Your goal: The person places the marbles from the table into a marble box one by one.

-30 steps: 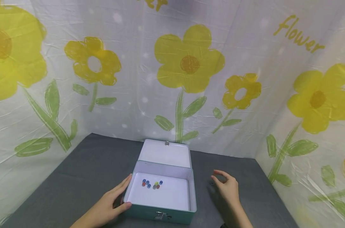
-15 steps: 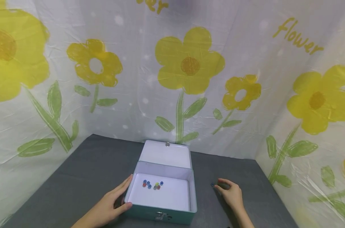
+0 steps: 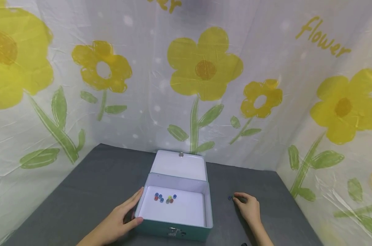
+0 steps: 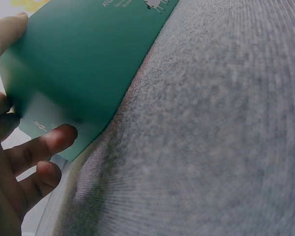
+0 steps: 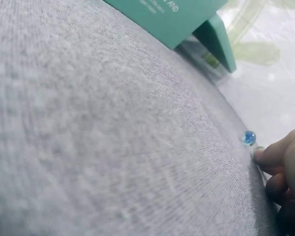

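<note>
A green tin box (image 3: 176, 232) with a white inside stands with its lid (image 3: 178, 165) tipped back. Several small glass marbles (image 3: 161, 200) in blue, red, yellow and grey lie on its floor. My left hand (image 3: 112, 222) rests against the box's left side, thumb at the front corner. In the left wrist view two fingertips (image 4: 64, 137) are near the green wall. To the right of the box, my right hand (image 3: 249, 208) pinches a small greenish marble (image 5: 258, 148), mostly hidden by the fingertips. A blue marble (image 5: 249, 137) lies just beside those fingertips.
A dark grey cloth (image 3: 81, 191) covers the table. White sheeting (image 3: 143, 130) with yellow flowers hangs behind and at the sides. A small dark object (image 3: 243, 244) shows at the bottom edge by the right forearm.
My right hand has moved slightly right and down to the cloth, and its thumb and index finger have closed together beside the blue marble. The left hand and box stay put.
</note>
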Available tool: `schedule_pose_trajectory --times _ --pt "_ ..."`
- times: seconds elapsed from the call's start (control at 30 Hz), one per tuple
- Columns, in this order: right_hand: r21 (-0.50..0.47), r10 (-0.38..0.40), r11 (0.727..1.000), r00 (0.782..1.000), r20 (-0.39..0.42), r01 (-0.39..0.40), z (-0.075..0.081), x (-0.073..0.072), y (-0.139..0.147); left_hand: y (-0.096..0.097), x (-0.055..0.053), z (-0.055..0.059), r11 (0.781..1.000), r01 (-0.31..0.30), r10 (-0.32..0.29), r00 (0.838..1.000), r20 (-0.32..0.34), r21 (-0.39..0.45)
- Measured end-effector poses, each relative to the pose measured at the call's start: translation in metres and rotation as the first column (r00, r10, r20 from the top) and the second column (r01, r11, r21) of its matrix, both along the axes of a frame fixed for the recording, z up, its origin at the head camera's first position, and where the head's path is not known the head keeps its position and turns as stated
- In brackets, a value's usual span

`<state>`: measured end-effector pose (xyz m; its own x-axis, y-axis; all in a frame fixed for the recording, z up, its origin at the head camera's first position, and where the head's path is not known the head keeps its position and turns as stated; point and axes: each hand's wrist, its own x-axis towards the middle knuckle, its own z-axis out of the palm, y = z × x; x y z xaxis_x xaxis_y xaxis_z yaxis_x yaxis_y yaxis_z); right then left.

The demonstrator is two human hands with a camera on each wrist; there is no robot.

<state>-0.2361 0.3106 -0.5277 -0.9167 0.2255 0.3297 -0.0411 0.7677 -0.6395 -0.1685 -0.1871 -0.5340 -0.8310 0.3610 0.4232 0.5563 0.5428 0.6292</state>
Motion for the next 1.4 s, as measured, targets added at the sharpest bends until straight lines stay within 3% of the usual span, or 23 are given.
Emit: schedule_pose_trajectory --times 0.33,0.5,0.7,1.13,1.4 --pt "-0.041 -0.013 0.999 1.000 -0.028 0.012 0.000 -0.003 0.002 -0.001 -0.003 0.001 1.000 0.009 -0.009 1.000 -0.009 0.012" --pt "-0.119 -0.055 0.991 0.998 0.020 0.057 0.005 0.001 0.001 0.000 -0.001 0.003 1.000 -0.003 0.003 1.000 -0.004 -0.003" --pt "-0.283 -0.050 0.956 0.992 0.112 0.080 0.014 0.003 -0.003 0.000 -0.001 0.003 1.000 -0.006 0.006 1.000 -0.003 -0.002" --pt "-0.435 0.035 0.900 0.993 0.109 0.016 0.044 0.012 -0.020 0.000 -0.002 0.001 1.000 -0.015 0.015 1.000 -0.020 -0.013" --pt "-0.471 0.092 0.880 0.995 0.029 -0.068 0.061 0.017 -0.035 0.001 0.000 0.004 1.000 -0.001 0.001 1.000 0.014 -0.013"
